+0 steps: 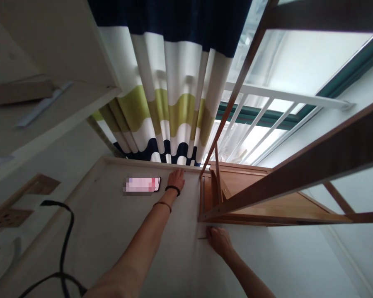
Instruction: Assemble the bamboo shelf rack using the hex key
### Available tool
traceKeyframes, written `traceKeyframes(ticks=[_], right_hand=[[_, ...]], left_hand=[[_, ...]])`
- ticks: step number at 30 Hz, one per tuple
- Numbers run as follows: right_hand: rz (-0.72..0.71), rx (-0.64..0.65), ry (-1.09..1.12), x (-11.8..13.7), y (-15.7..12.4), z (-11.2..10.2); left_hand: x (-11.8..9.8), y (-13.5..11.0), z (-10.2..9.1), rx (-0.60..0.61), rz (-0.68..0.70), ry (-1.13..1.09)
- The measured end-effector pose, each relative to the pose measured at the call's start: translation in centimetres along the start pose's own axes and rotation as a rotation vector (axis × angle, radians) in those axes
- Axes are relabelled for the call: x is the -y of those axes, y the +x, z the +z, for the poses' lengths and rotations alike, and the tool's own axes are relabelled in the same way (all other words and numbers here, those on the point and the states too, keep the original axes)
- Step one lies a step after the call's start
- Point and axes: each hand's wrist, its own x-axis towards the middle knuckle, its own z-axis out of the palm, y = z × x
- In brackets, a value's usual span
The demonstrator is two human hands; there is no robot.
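My left hand (pixel 176 179), with a black beaded bracelet (pixel 173 190) at the wrist, lies on the far edge of a white tabletop (pixel 112 231). Its fingers reach forward over the raised rim, and nothing shows in them. Left of it lies a phone (pixel 157 184), mostly blurred out. My right hand (pixel 220 241) is lower and to the right, just beside the bottom of a brown wooden frame (pixel 251 196). Its fingers are curled at the tabletop's right side, close to a short dark line (pixel 202 238). What they grip, if anything, is hidden.
A striped curtain (pixel 180 87) hangs behind the tabletop. To its right are a window and a white railing (pixel 286 97). On the left, a shelf (pixel 65 109) overhangs a power strip (pixel 12 219) and a black cable (pixel 69 231). Wooden bars slant across the right.
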Motion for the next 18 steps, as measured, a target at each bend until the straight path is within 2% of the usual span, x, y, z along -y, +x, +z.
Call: traceKeyframes(ticks=[4, 10, 18], right_hand=[[-0.005, 0.031, 0.014, -0.2, 0.8, -0.6], [0.011, 0.06, 0.029, -0.1, 1.2, -1.2], [0.025, 0.076, 0.032, 0.0, 1.2, -1.3]], left_hand=[[-0.8, 1.8, 0.0, 0.035, 0.0, 0.03], [-0.8, 1.4, -0.1, 0.079, 0.018, 0.083], [-2.1, 2.8, 0.0, 0.144, 0.141, 0.113]])
